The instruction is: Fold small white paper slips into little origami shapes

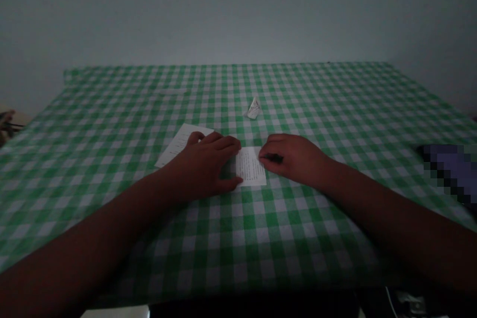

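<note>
A small sheet of printed paper (249, 166) lies on the checked tablecloth between my hands. My left hand (208, 164) rests at its left edge, with thumb and fingers spread apart and fingertips touching the paper. At the paper's right edge, my right hand (290, 156) has thumb and fingers pinched together on the upper corner. A dark gap or shadow shows between those fingers, too dim to make out. Partly under my left hand is a larger printed sheet (173, 146), set at a slant.
A folded piece of printed paper (254, 108) stands beyond my hands. A pale thin strip (171, 92) lies farther back on the left. On the right edge sits a dark device (452, 166), partly pixelated. The green-and-white tablecloth (316, 89) reaches back to a plain wall.
</note>
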The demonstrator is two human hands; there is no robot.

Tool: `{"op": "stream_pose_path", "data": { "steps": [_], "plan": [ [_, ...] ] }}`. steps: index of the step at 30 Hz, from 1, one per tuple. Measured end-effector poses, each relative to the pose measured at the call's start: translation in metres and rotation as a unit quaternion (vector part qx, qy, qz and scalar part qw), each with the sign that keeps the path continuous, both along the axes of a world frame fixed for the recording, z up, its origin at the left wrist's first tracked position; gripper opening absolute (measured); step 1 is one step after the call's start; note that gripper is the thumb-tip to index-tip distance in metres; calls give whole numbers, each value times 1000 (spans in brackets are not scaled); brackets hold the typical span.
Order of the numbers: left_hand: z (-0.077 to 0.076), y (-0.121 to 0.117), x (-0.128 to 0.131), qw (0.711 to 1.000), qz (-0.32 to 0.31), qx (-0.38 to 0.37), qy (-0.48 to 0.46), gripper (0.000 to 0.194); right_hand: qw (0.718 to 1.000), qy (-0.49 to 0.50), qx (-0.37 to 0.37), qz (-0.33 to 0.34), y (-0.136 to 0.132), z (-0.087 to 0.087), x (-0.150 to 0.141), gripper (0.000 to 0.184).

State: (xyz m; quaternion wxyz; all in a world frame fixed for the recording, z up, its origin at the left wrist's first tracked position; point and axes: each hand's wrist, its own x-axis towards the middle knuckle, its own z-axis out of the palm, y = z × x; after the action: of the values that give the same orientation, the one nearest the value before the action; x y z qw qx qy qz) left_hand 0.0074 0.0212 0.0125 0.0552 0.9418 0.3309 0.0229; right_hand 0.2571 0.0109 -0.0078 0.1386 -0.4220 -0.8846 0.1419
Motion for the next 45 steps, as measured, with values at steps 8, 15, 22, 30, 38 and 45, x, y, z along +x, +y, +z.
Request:
{"op": "stream_pose_path", "data": {
  "steps": [8, 15, 22, 30, 38, 45],
  "plan": [
    [0, -1, 1, 1000, 3, 0, -6, 48, 999, -32, 6, 18, -11, 8, 7, 46],
    [1, -1, 1, 1000, 1, -3, -2, 46, 1000, -12, -13, 13, -8, 6, 6, 38],
    [0, -1, 1, 1000, 1, 4, 1, 46, 1000, -23, -13, 8, -9, 8, 5, 39],
    [1, -1, 1, 1000, 3, 3, 4, 46, 999, -40, -15, 7, -16, 14, 3, 48],
    [-1, -2, 1, 1000, -3, -5, -13, 52, 999, -16, -29, -19, -10, 8, 2, 29],
    [-4, 0, -1, 1000, -24, -7, -7, 46, 997, 9, -41, -63, -5, 7, -3, 13]
  ]
}}
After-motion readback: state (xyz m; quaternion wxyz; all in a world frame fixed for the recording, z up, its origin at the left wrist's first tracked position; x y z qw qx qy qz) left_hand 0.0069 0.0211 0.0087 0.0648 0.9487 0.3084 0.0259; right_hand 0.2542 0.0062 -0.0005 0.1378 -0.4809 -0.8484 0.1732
